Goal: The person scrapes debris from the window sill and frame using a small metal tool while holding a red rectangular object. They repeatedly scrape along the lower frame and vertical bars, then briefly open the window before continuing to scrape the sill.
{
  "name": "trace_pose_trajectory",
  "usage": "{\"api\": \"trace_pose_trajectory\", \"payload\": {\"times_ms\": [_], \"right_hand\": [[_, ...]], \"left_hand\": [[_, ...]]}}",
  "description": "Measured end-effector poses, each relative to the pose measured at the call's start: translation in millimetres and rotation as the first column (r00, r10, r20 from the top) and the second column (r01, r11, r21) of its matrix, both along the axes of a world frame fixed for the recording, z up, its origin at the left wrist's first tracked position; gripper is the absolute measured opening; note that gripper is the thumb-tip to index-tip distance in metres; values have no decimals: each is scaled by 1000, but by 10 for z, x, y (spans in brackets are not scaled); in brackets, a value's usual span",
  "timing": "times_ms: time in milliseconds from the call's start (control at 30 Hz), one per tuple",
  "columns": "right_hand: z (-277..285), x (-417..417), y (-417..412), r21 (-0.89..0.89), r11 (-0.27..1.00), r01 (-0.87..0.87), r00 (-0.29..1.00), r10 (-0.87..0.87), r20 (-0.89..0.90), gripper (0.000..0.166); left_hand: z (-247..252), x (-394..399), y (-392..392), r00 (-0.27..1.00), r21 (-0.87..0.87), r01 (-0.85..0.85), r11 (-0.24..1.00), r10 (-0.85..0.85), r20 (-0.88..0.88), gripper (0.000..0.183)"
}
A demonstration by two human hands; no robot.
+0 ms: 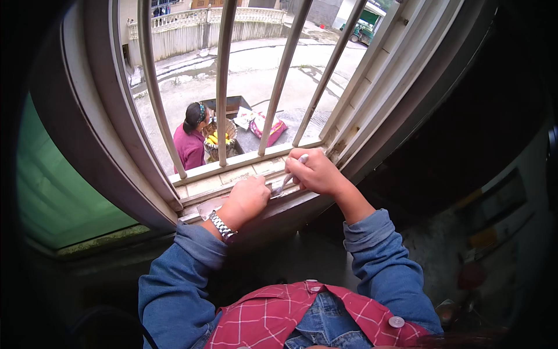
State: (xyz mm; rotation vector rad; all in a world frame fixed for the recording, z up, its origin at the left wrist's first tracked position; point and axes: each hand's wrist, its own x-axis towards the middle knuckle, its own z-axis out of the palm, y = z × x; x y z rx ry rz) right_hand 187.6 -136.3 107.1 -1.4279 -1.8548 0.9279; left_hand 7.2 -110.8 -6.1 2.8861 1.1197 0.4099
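Note:
My right hand (316, 170) is closed around the pale handle of a small tool (288, 176). The handle slants down and left to a greyish head at the window track (290, 196); whether that head is a brush or a scraper is unclear. Close beside it, my left hand (248, 196) rests low over the sill with its fingers curled towards the tool's head. What those fingers hold, if anything, is hidden. A whitish flat piece (210, 207) shows at the track by my left wrist, which wears a metal-band watch (221, 224).
Metal window bars (221, 87) rise just beyond my hands from a tiled sill (237, 174). A green glass pane (65, 187) stands at left. Outside, a person (190, 146) is beside a basket (232, 128) of yellow produce and a printed sack (272, 129).

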Motion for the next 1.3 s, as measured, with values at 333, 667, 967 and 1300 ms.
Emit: {"api": "trace_pose_trajectory", "payload": {"times_ms": [333, 667, 967, 1300], "right_hand": [[-438, 510, 209, 253, 967, -32, 571, -190, 799, 29], [-325, -350, 240, 337, 883, -326, 868, 139, 477, 28], [-251, 471, 215, 373, 928, 12, 780, -242, 577, 26], [-170, -18, 76, 311, 939, -145, 982, 98, 164, 25]], "left_hand": [[63, -35, -75, 999, 16, 40, 999, -40, 1, 17], [-53, -21, -52, 994, -115, 4, 993, 9, 110, 15], [15, 11, -100, 997, 154, 81, 985, -83, 3, 16], [16, -63, -111, 997, 98, 74, 992, -73, -22, 15]]}}
